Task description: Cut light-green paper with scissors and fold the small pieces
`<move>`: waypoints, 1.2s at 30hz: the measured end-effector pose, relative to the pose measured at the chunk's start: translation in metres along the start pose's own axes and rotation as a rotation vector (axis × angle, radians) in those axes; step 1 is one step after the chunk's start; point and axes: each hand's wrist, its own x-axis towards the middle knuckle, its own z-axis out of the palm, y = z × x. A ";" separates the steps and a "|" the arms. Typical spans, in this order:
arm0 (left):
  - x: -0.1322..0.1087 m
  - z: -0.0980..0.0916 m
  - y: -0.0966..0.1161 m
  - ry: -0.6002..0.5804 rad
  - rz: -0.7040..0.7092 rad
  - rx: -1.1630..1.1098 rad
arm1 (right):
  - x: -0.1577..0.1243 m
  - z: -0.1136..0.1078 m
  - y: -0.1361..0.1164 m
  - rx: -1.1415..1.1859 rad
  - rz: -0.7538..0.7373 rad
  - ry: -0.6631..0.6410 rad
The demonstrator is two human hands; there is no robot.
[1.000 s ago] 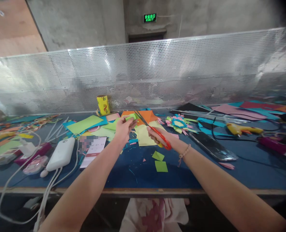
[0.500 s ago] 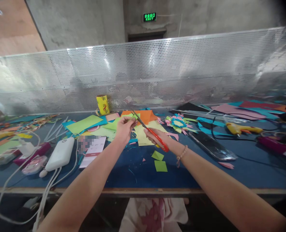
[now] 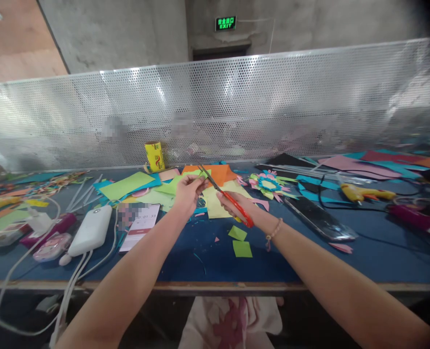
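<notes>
My left hand [image 3: 188, 193] pinches a small piece of green paper [image 3: 204, 173], partly hidden by the fingers. Red-handled scissors [image 3: 241, 209] are gripped in my right hand [image 3: 232, 204], their blades pointing up and left, close to the green paper and the left fingertips. Beneath the hands lie an orange sheet [image 3: 220, 174] and a pale yellow sheet [image 3: 218, 206]. Two small green paper squares [image 3: 242, 249] rest on the blue table nearer to me. To the right of my right hand sits a layered paper flower [image 3: 268, 182] in blue, pink and yellow.
At left are a white power bank [image 3: 91, 231] with cables and a phone [image 3: 141, 227] with a lit screen. A dark phone [image 3: 318, 218] and a yellow glue gun [image 3: 365, 193] lie at right. Behind stands a perforated metal panel [image 3: 215, 106], with a yellow roll [image 3: 154, 156] before it.
Almost nothing differs. The view has tilted very slightly, while both hands keep their places with the scissors still by the green paper.
</notes>
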 end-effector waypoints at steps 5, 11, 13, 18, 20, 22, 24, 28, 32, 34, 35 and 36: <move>0.002 -0.001 0.001 -0.008 -0.015 -0.019 | -0.007 0.001 -0.013 -0.122 0.010 0.036; 0.002 -0.001 0.002 -0.004 -0.039 -0.043 | -0.014 0.002 -0.026 -0.221 0.062 0.095; 0.002 -0.001 0.002 0.003 -0.049 -0.049 | -0.014 0.001 -0.028 -0.248 0.110 0.089; 0.002 0.000 0.003 0.036 -0.079 -0.053 | -0.012 0.000 -0.028 -0.233 0.125 0.095; 0.002 0.000 0.003 0.035 -0.085 -0.050 | -0.011 -0.001 -0.026 -0.207 0.106 0.104; 0.002 -0.001 0.003 0.026 -0.089 -0.045 | -0.009 -0.003 -0.023 -0.200 0.102 0.102; 0.002 -0.001 0.003 0.015 -0.093 -0.043 | -0.008 -0.005 -0.020 -0.202 0.108 0.094; 0.003 -0.003 0.001 0.008 -0.088 -0.038 | -0.007 -0.008 -0.011 -0.142 0.061 0.060; 0.004 -0.004 0.000 0.021 -0.069 -0.023 | -0.005 -0.006 -0.001 -0.049 -0.050 -0.015; 0.004 -0.003 0.000 0.012 -0.062 -0.030 | -0.002 -0.003 0.003 -0.041 -0.055 -0.021; 0.003 -0.003 0.000 0.004 -0.060 -0.032 | -0.001 -0.002 0.005 -0.041 -0.049 -0.018; 0.003 -0.003 0.000 0.000 -0.058 -0.032 | 0.000 -0.001 0.007 -0.043 -0.040 -0.014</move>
